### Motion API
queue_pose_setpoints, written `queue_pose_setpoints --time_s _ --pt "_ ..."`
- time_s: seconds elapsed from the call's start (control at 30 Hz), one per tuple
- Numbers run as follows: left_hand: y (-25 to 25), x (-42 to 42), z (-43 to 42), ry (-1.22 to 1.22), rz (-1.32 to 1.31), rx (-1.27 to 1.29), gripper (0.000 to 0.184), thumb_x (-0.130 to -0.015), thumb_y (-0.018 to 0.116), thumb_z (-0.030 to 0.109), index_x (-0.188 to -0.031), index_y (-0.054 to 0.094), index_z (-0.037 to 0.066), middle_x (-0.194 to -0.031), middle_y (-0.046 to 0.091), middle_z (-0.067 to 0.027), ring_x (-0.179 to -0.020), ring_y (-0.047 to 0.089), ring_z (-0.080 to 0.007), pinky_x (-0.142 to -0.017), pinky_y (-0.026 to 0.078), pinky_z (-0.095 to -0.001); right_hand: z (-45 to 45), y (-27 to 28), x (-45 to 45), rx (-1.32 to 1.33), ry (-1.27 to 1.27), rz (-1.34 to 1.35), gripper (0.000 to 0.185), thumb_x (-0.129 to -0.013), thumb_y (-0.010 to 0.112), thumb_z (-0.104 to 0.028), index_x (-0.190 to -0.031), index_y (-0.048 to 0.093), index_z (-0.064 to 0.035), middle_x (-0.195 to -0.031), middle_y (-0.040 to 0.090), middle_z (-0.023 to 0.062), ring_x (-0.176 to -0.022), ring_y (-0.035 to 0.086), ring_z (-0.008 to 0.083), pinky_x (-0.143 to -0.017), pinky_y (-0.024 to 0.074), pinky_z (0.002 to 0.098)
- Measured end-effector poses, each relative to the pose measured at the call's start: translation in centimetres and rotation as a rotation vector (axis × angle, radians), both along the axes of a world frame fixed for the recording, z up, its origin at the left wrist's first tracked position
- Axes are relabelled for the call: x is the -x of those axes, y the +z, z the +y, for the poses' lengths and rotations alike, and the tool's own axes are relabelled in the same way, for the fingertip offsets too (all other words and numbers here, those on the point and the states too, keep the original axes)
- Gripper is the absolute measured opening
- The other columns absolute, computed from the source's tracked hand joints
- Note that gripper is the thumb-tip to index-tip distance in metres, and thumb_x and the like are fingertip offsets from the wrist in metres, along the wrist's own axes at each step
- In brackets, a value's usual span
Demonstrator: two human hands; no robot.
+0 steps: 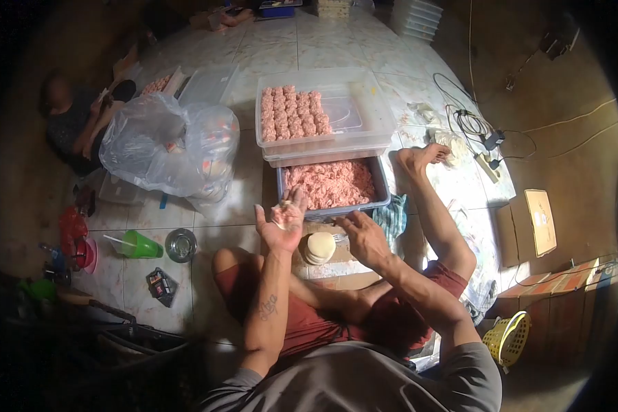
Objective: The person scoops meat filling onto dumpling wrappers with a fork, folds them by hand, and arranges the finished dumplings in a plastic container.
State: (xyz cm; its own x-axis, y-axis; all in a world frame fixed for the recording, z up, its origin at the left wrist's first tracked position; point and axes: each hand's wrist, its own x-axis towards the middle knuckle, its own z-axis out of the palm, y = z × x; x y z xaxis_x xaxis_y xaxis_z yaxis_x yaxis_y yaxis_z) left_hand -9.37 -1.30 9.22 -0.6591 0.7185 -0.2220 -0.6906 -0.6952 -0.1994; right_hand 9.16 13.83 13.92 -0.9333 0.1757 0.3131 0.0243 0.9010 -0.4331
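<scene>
My left hand is palm up over the near left corner of the meat tub, its fingers curled around a pale wrapper with pink minced meat. My right hand is at the tub's near right side with its fingers drawn together; a thin dark utensil seems to stick out from them, but its kind is unclear. Between the hands stands a stack of round pale dough wrappers. Pink minced meat fills the dark grey tub in front of me.
Behind the tub, a clear plastic box holds rows of meat dumplings. Left are a large plastic bag, a green cup and a glass bowl. Cables lie right, a yellow basket lower right. Another person sits far left.
</scene>
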Motion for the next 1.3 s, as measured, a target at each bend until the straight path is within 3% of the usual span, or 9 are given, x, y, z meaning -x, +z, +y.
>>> queue_pose_setpoints --time_s 0.13,0.17,0.37,0.53,0.6,0.73,0.83,1.07,1.3 --pt "0.1 -1.2 -0.7 -0.056 0.158 0.034 0.086 -0.097 0.043 0.067 -0.144 0.046 -0.005 -0.152 0.046 -0.0248 -0.142 0.043 -0.0389 -0.119 0.033 -0.0549 -1.7 2.3 -0.3 0.631 -0.110 0.062 0.044 -0.084 0.054 0.006 -0.126 0.060 -0.0011 -0.105 0.063 0.0262 -0.094 0.064 0.0461 -0.083 0.0536 0.0517" --pt "-0.2 -2.1 -0.9 -0.196 0.106 -0.257 0.087 -0.096 0.042 0.069 -0.140 0.049 -0.006 -0.150 0.048 -0.0243 -0.139 0.046 -0.0392 -0.118 0.034 -0.0550 -2.4 1.9 -0.1 0.633 -0.111 0.058 0.044 -0.084 0.054 0.006 -0.126 0.060 -0.0011 -0.105 0.063 0.0262 -0.094 0.064 0.0461 -0.083 0.0536 0.0517" --pt "-0.6 -3.5 -2.6 -0.123 0.211 0.243 0.084 -0.095 0.047 0.071 -0.129 0.056 -0.006 -0.135 0.061 -0.0228 -0.125 0.059 -0.0330 -0.112 0.042 -0.0510 -0.4 4.1 1.1 0.205 0.214 -0.235 0.023 -0.092 0.055 -0.001 -0.110 0.068 0.0017 -0.099 0.068 0.0211 -0.095 0.066 0.0398 -0.079 0.0523 0.0467" --pt "-1.6 -6.1 -3.6 -0.491 0.254 0.489 0.071 -0.093 0.047 0.074 -0.095 0.064 0.006 -0.086 0.071 -0.0167 -0.095 0.070 -0.0325 -0.087 0.056 -0.0483 2.1 4.8 8.5 0.070 0.121 0.093 0.014 -0.092 0.055 -0.010 -0.097 0.066 -0.0020 -0.085 0.067 0.0240 -0.080 0.068 0.0403 -0.065 0.0535 0.0513" --pt "-5.1 -6.5 -3.0 -0.559 0.290 0.439 0.078 -0.090 0.050 0.078 -0.111 0.063 0.004 -0.097 0.071 -0.0182 -0.089 0.071 -0.0323 -0.087 0.056 -0.0479 2.7 2.4 11.6 -0.162 0.069 -0.268 0.014 -0.093 0.052 -0.013 -0.092 0.063 -0.0043 -0.084 0.067 0.0231 -0.078 0.068 0.0397 -0.063 0.0548 0.0501" --pt "-6.6 -6.2 -2.9 -0.630 0.442 0.638 0.087 -0.090 0.050 0.078 -0.127 0.057 0.000 -0.103 0.070 -0.0182 -0.088 0.071 -0.0323 -0.089 0.057 -0.0480 2.0 -2.9 15.6 -0.218 0.238 0.074 0.010 -0.089 0.057 -0.009 -0.097 0.061 -0.0050 -0.085 0.069 0.0181 -0.075 0.069 0.0371 -0.060 0.0535 0.0502" --pt "-4.8 -6.0 -3.8 -0.620 0.462 0.618 0.086 -0.092 0.048 0.077 -0.125 0.057 -0.002 -0.105 0.070 -0.0188 -0.093 0.070 -0.0334 -0.092 0.056 -0.0485 1.8 1.1 16.3 -0.224 0.156 -0.324 0.015 -0.092 0.051 -0.012 -0.092 0.065 -0.0062 -0.085 0.069 0.0223 -0.077 0.070 0.0404 -0.067 0.0578 0.0493" --pt "0.1 -3.4 -4.8 -0.486 0.334 0.019 0.106 -0.093 0.034 0.081 -0.142 0.045 -0.013 -0.141 0.053 -0.0326 -0.131 0.055 -0.0438 -0.113 0.042 -0.0553 2.9 9.5 6.9 0.179 0.362 -0.181 0.021 -0.091 0.054 -0.010 -0.104 0.070 -0.0040 -0.094 0.069 0.0223 -0.082 0.068 0.0391 -0.072 0.0544 0.0452" --pt "2.8 -2.9 -4.3 -0.535 0.361 0.098 0.113 -0.091 0.037 0.082 -0.143 0.038 -0.018 -0.146 0.046 -0.0354 -0.138 0.046 -0.0478 -0.117 0.037 -0.0558 1.8 10.2 2.2 -0.134 0.284 -0.223 0.031 -0.091 0.055 -0.011 -0.120 0.068 -0.0091 -0.107 0.065 0.0138 -0.088 0.068 0.0360 -0.076 0.0559 0.0451"
